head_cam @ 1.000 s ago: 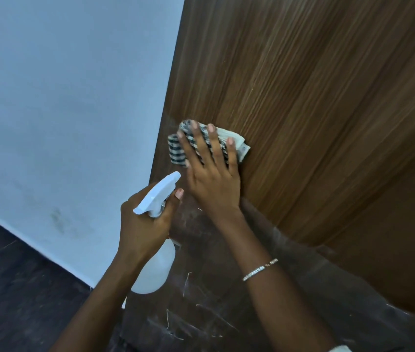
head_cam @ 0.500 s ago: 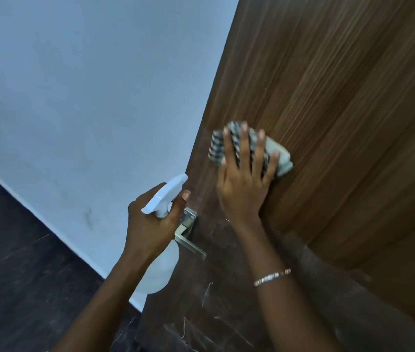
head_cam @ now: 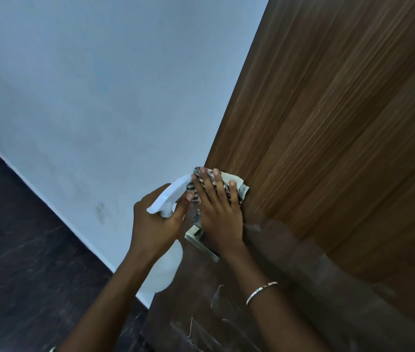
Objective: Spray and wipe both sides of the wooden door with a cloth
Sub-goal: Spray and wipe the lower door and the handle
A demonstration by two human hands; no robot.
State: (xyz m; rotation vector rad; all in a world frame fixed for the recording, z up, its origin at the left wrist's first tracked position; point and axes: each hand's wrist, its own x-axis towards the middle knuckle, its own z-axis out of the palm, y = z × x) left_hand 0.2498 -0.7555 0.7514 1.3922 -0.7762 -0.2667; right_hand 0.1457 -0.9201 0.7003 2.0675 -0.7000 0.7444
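head view, looking down along the door: the pale blue-grey wall (head_cam: 99,97) fills the left and top. the wooden door (head_cam: 341,123) stands to its right, brown grain running up and away, its lower stretch duller, cloudy and marked with thin pale scratches. a dark floor (head_cam: 10,250) runs along the foot of the wall at lower left. both bare forearms reach up from the bottom. the left hand (head_cam: 155,224) has its fingers curled round the neck of a white spray bottle (head_cam: 165,270), the nozzle pointing up towards the door's edge and the round body hanging below the wrist. the right hand (head_cam: 220,217) lies flat, fingers straight and slightly spread, pressing a striped cloth (head_cam: 236,184) against the door right at its left edge; the cloth shows beyond the fingertips and past the little finger. whether the nozzle tip touches the cloth i cannot tell. a metal lever handle (head_cam: 201,243) pokes out below the right palm, partly hidden by it. a thin silver bracelet (head_cam: 261,292) sits on the right forearm.
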